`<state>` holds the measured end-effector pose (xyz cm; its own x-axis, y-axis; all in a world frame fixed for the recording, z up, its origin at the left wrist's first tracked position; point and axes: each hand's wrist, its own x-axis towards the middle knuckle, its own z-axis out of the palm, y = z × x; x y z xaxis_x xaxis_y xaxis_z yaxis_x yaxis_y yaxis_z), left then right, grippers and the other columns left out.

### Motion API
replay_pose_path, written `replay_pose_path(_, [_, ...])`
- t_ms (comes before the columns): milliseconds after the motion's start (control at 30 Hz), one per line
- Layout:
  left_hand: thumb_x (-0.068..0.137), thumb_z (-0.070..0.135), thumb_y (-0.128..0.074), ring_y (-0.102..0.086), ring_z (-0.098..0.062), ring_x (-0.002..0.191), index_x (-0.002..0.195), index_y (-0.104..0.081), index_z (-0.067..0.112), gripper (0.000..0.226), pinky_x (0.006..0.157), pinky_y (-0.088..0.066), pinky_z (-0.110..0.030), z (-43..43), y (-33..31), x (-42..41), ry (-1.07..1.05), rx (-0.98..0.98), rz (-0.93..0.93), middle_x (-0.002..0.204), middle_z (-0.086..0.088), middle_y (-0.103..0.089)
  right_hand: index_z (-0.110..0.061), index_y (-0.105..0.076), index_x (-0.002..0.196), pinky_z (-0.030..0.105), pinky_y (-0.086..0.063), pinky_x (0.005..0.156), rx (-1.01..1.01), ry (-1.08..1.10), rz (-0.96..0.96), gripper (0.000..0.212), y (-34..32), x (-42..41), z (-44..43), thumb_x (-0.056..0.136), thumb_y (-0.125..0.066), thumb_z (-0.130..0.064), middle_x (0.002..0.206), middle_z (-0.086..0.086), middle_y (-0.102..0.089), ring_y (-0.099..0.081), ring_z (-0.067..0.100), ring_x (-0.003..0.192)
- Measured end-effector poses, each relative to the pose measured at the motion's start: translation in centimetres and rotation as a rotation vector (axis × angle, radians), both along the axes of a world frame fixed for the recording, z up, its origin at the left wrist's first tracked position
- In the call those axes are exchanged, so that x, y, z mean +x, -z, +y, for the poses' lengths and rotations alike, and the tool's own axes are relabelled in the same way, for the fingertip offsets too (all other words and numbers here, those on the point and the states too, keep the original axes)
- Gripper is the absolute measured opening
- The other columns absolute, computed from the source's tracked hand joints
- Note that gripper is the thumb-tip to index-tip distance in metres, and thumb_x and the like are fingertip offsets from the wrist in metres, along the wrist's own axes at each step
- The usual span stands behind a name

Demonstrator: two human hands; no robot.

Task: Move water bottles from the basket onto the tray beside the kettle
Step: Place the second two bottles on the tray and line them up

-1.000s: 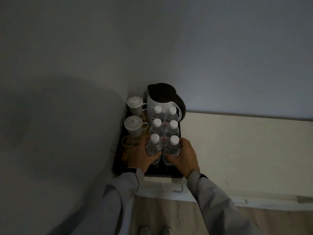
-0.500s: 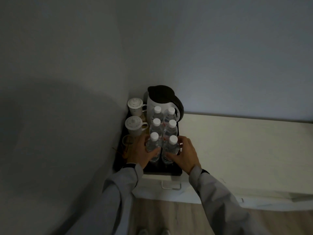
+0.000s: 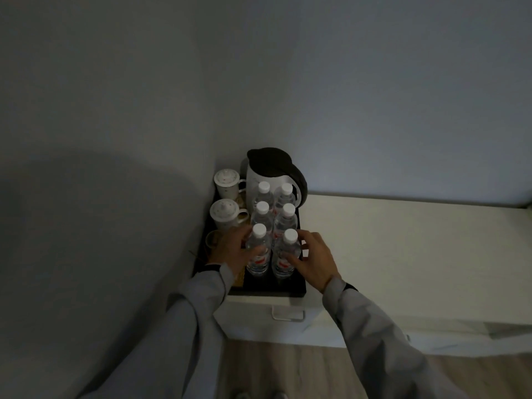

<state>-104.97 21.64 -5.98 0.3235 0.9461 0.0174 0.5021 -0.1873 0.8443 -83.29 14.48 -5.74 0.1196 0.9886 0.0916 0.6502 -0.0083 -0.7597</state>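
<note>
Several clear water bottles with white caps stand in two rows on the dark tray (image 3: 273, 288), right in front of the white kettle (image 3: 270, 174) with its black lid. My left hand (image 3: 233, 253) wraps the front left bottle (image 3: 257, 266), thumb across its front. My right hand (image 3: 315, 260) is beside the front right bottle (image 3: 281, 267); its fingers are spread and lifted, and only the thumb touches the bottle. The basket is not in view.
Two lidded white cups (image 3: 226, 214) and a small glass (image 3: 213, 240) stand on the tray's left side against the wall corner. The pale counter (image 3: 403, 249) stretches to the right. A drawer handle (image 3: 288, 315) sits below the tray; wood floor lies below that.
My right hand has loosened from the front right bottle and its fingers have spread. My left hand stays on the front left bottle. The bottles have not moved.
</note>
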Motion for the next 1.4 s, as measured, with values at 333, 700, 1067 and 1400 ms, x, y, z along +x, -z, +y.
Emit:
replay_pose_path(333, [0.084, 0.027, -0.076, -0.063, -0.028, 0.107, 0.120, -0.063, 0.018, 0.039, 0.091, -0.052, -0.042, 0.5, -0.8, 0.4, 0.008, 0.077, 0.073, 0.118, -0.007, -0.064, -0.025, -0.053, 0.130, 0.036, -0.054, 0.088, 0.007, -0.042, 0.003, 0.056, -0.4, 0.0, 0.0, 0.081, -0.077, -0.032, 0.111, -0.001, -0.050, -0.061, 0.025, 0.101])
replay_pose_path(700, [0.086, 0.019, -0.074, -0.063, -0.031, 0.103, 0.117, -0.065, 0.009, 0.034, 0.092, -0.051, -0.047, 0.6, -1.3, 0.5, 0.020, 0.065, 0.082, 0.114, -0.015, -0.067, -0.020, -0.057, 0.122, 0.035, -0.050, 0.086, -0.020, -0.077, 0.025, 0.044, -0.7, -0.1, 0.6, 0.083, -0.075, -0.030, 0.110, 0.005, -0.061, -0.059, 0.025, 0.102])
replay_pose_path(1067, [0.087, 0.024, -0.073, -0.063, -0.032, 0.102, 0.120, -0.064, 0.014, 0.035, 0.091, -0.051, -0.047, 0.9, -0.8, 0.5, 0.023, 0.044, 0.082, 0.115, -0.016, -0.065, -0.020, -0.054, 0.131, 0.024, -0.034, 0.078, -0.067, -0.046, -0.020, 0.050, -0.8, -1.0, 1.2, 0.085, -0.072, -0.034, 0.116, 0.014, -0.060, -0.050, 0.030, 0.112])
replay_pose_path(1400, [0.085, 0.022, -0.073, -0.064, -0.028, 0.096, 0.111, -0.066, 0.011, 0.029, 0.085, -0.051, -0.042, 0.7, -0.7, 0.8, 0.005, 0.090, 0.032, 0.107, -0.012, -0.068, -0.019, -0.055, 0.131, 0.025, -0.038, 0.083, -0.064, 0.028, 0.021, 0.051, -1.1, -1.7, 1.3, 0.085, -0.074, -0.030, 0.117, 0.017, -0.059, -0.054, 0.033, 0.111])
